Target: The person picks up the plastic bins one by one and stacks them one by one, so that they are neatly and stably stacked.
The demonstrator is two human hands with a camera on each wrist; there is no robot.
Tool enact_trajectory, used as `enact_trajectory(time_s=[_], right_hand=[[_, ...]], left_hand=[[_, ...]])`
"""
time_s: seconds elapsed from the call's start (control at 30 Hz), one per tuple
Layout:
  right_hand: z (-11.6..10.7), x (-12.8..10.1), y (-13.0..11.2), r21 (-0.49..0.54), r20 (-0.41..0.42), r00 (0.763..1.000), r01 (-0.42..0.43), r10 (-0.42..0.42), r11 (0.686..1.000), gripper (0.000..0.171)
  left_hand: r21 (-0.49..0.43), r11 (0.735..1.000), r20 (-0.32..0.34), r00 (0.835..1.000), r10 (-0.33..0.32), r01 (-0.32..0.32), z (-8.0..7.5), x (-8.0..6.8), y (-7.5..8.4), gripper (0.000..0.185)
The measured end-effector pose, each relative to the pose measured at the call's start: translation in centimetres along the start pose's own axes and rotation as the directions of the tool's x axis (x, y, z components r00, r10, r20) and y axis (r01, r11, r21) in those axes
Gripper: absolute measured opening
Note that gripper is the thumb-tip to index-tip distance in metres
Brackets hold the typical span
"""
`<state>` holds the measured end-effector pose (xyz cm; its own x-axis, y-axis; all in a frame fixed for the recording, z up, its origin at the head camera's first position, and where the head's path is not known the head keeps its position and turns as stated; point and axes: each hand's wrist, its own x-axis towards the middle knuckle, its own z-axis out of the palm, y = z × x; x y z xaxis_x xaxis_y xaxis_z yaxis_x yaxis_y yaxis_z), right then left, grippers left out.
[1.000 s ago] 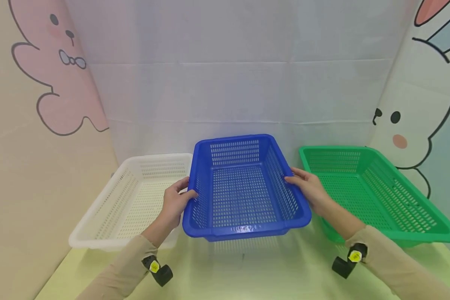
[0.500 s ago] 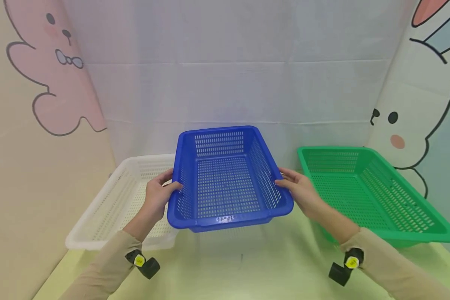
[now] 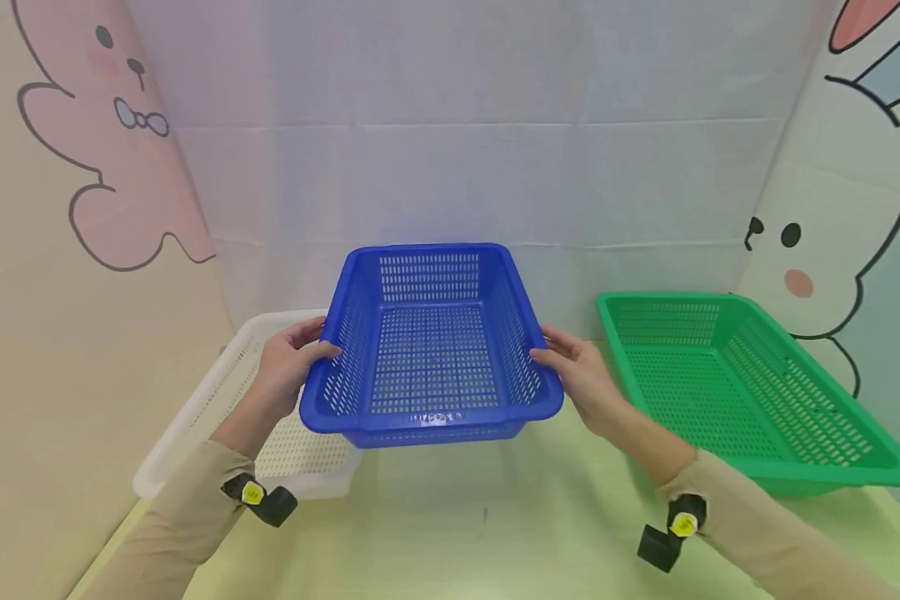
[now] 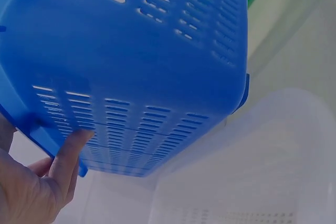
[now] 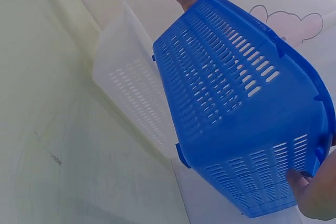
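Blue basket [image 3: 431,350]: a slotted plastic tray, held in the air above the pale green table [image 3: 450,533], partly over the white basket [image 3: 228,392].
Left hand [image 3: 288,367]: fingers curled round the rim of the left long side.
Right hand [image 3: 577,375]: gripping the rim of the right long side.
Green basket [image 3: 750,392]: resting on the table, well to the right.
Handling: probably light and fairly stiff, with smooth plastic that could slip; the rolled rim on opposite sides looks the surest place to hold.

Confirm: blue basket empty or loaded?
Empty. The head view shows the blue basket with its slotted floor bare, nothing inside; the left hand and right hand hold its sides above the table.
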<state>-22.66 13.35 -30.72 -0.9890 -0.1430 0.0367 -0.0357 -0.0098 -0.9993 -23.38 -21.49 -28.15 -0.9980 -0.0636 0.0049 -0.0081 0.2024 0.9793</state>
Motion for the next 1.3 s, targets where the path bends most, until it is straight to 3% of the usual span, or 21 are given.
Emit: enact_trajectory(time_s=[0.43,0.67,0.9,1.03,1.3], right_hand=[[2.9,0.0,-1.0,0.066,-0.022,1.0,0.007,-0.006,0.998,0.05],[4.8,0.0,-1.6,0.108,-0.007,0.999,0.05,-0.05,0.993,0.048],[6.7,0.1,-1.2,0.13,-0.033,0.998,0.048,-0.045,0.99,0.047],[8.0,0.3,-0.9,0.128,-0.049,0.996,0.074,-0.068,0.989,0.049],[10.1,0.5,-0.4,0.115,-0.027,0.985,0.17,-0.168,0.979,0.055]], left_hand=[[0.094,0.994,0.075,0.996,0.053,-0.06,-3.4,0.2,0.8,0.064],[0.14,0.99,0.082,0.997,0.002,-0.013,-5.4,0.8,0.9,0.068],[0.321,0.946,0.121,0.993,-0.001,-0.038,-8.0,0.9,0.8,0.073],[0.368,0.928,0.151,0.988,0.005,-0.061,-9.4,0.8,0.6,0.077],[0.437,0.898,0.109,0.994,0.0,-0.048,-10.8,0.6,0.8,0.077]])
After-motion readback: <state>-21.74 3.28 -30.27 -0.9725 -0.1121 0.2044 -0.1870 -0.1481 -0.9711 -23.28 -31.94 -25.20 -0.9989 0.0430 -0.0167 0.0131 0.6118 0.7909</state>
